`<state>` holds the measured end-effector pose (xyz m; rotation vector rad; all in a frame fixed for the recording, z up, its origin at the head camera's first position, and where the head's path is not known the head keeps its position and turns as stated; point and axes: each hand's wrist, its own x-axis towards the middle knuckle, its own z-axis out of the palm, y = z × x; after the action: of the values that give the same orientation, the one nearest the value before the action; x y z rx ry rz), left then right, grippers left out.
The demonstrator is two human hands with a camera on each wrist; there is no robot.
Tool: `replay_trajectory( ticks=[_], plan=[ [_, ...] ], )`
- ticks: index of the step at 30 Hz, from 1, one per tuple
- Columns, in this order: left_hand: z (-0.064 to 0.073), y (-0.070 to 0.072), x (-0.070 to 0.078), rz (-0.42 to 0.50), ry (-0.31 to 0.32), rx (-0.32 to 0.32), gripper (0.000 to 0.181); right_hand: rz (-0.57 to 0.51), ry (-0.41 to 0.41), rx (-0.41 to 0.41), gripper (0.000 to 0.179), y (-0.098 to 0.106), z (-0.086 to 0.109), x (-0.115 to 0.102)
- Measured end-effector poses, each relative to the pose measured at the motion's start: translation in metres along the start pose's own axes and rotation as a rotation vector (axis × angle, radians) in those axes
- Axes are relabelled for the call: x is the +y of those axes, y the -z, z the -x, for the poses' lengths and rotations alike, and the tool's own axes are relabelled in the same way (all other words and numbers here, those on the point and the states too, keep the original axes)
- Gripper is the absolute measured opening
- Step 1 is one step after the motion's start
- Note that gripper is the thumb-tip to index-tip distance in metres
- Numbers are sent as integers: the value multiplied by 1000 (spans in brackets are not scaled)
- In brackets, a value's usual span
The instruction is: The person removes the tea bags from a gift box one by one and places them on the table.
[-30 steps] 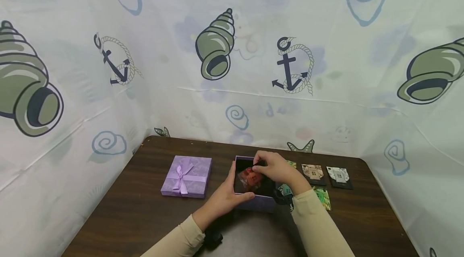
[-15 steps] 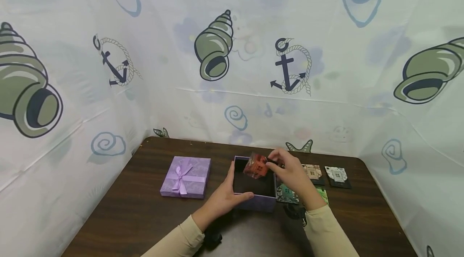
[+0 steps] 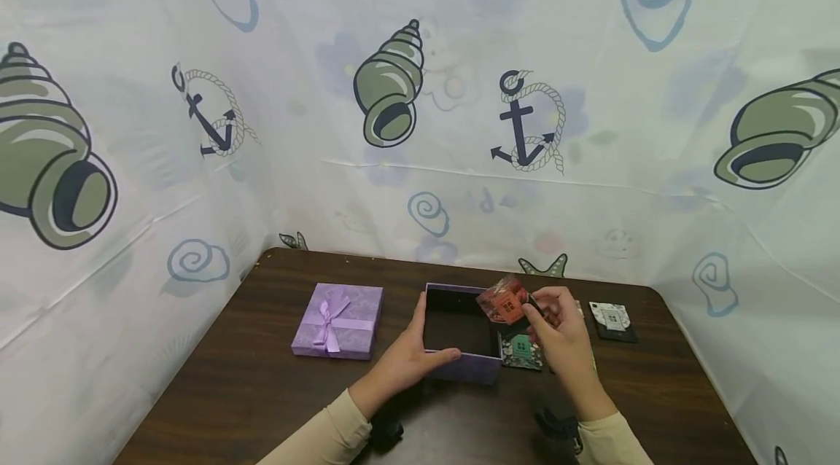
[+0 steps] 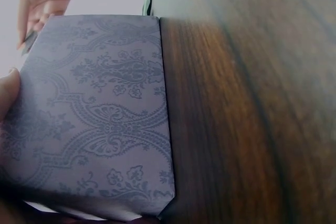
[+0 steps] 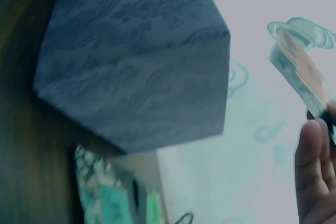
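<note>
The bottom of a purple patterned gift box [image 3: 464, 369] stands in the middle of the table, its dark inside showing. My left hand [image 3: 410, 356] rests against it, fingers straight along the left wall and thumb across the front rim. In the left wrist view, the thumb tip [image 4: 9, 88] shows at the box's upper edge. Between thumb and fingers, my right hand [image 3: 561, 330] pinches a red square packet [image 3: 505, 302] with a small window print, raised beside the box's right rim. The right wrist view shows this packet [image 5: 299, 69] edge-on above the fingers.
The purple lid [image 3: 337, 321] with its ribbon bow lies left of the box. A green-and-dark packet [image 3: 521, 352] lies by the box's right wall, and a white-and-black one [image 3: 613, 321] farther right. My right hand partly hides other packets. A printed cloth hangs behind the table.
My right hand has lifted the red packet out of the box and carried it right, past the right rim. The left hand has stayed in place against the box.
</note>
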<state>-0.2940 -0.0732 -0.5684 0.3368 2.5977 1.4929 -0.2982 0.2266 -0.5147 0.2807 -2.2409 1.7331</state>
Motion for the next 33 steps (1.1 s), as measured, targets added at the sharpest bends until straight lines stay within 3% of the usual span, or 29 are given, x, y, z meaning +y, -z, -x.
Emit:
replay_trajectory(
  ticks=[5,13,18,23,30,33],
  plan=[
    [0,1,-1,-7,-15,4,130,-61,-66,114,33,17,6,17],
    [-1,1,-2,-11,-12,4,128,-166,-189,206,37,62,19,48],
    [0,2,-1,-7,-11,4,130,-250,-236,340,35,89,29,66],
    [0,2,1,-3,-10,5,129,-194,-284,420,38,116,42,81],
    [1,0,-1,-14,0,4,129,-55,-571,496,27,152,60,105],
    [1,1,-1,-19,-2,7,129,-23,-634,475,31,158,61,111]
  ],
)
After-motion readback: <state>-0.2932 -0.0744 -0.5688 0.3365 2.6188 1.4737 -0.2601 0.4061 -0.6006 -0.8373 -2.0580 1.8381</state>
